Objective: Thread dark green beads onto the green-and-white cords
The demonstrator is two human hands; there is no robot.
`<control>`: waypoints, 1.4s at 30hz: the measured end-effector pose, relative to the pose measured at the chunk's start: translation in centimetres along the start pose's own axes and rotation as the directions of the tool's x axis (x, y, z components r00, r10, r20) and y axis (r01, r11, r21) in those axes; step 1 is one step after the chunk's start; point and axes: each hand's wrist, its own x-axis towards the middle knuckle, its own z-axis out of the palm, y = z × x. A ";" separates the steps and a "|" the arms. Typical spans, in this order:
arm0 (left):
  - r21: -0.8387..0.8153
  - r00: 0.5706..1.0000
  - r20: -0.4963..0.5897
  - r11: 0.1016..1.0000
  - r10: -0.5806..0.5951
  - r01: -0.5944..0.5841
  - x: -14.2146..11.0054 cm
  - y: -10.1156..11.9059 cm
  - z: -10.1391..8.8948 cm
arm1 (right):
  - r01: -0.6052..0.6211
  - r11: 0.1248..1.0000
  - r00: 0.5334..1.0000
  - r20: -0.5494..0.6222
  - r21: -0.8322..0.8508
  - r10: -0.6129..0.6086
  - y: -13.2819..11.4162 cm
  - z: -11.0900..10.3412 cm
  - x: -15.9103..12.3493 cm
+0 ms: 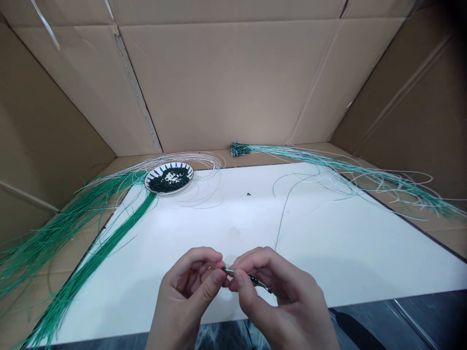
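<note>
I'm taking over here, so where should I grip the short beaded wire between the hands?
Probably the bare pale stretch of the short beaded wire, at its upper end, coming from the far side, above the hands. That stretch shows clear of beads, while the dark beads crowd the other end and the left hand and right hand close in from the near side.

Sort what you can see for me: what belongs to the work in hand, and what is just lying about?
Belongs to the work: the left hand, the right hand, the beaded strand pinched between them, the patterned dish of dark beads, the green strand bundles.
Just lying about: the few loose beads, the white board, the cardboard box.
</note>
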 end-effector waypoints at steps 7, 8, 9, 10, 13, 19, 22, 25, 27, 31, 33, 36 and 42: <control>0.035 1.000 0.002 0.999 -0.009 0.009 0.0 0.1 -0.1 | -0.005 1.000 1.000 -0.018 -0.002 0.005 -0.2 0.1 0.0; 0.036 1.000 0.006 0.999 -0.010 0.009 0.0 0.1 -0.1 | -0.002 1.000 1.000 -0.013 -0.004 0.002 -0.2 0.1 0.0; 0.036 1.000 0.010 0.999 -0.010 0.010 0.0 0.1 -0.1 | 0.005 1.000 1.000 -0.010 -0.006 -0.005 -0.1 0.1 0.0; 0.039 1.000 0.014 0.999 -0.010 0.009 0.0 0.1 -0.1 | 0.017 1.000 1.000 -0.009 -0.008 -0.017 0.0 0.0 0.0; 0.050 1.000 0.016 0.999 -0.002 0.001 0.1 0.1 -0.1 | 0.061 0.998 0.998 0.001 -0.030 -0.061 0.2 -0.1 0.0; 0.043 1.000 0.011 0.999 -0.014 0.014 0.1 0.1 0.0 | 0.071 0.997 0.997 0.014 -0.040 -0.071 0.4 0.0 -0.1; 0.032 1.000 0.027 0.999 -0.003 0.002 0.0 0.2 0.1 | 0.065 0.998 0.998 0.015 -0.009 -0.065 0.4 0.0 -0.1; 0.049 1.000 0.029 0.999 -0.001 -0.001 0.0 0.2 0.1 | 0.065 0.998 0.997 0.048 0.010 -0.066 0.6 -0.2 0.0; 0.077 0.999 0.030 0.997 0.009 -0.011 0.0 0.1 -0.1 | 0.060 0.997 0.995 0.073 0.039 -0.063 0.7 -0.4 0.2; 0.130 0.998 0.036 0.990 0.048 -0.053 0.3 -0.2 -0.3 | 0.048 0.997 0.990 0.128 0.068 -0.057 1.2 -0.9 0.7; 0.147 0.996 0.032 0.985 0.089 -0.093 0.4 -0.2 -0.4 | 0.041 0.999 0.989 0.140 0.021 -0.044 1.4 -1.0 0.8; 0.181 0.988 0.042 0.972 0.148 -0.153 0.5 -0.3 -0.4 | -0.006 1.000 0.990 0.141 -0.018 0.009 1.6 -0.9 0.8; 0.219 0.990 0.045 0.965 0.134 -0.141 0.5 -1.1 -0.3 | -0.104 0.991 0.982 0.167 0.086 0.088 2.1 -1.0 0.9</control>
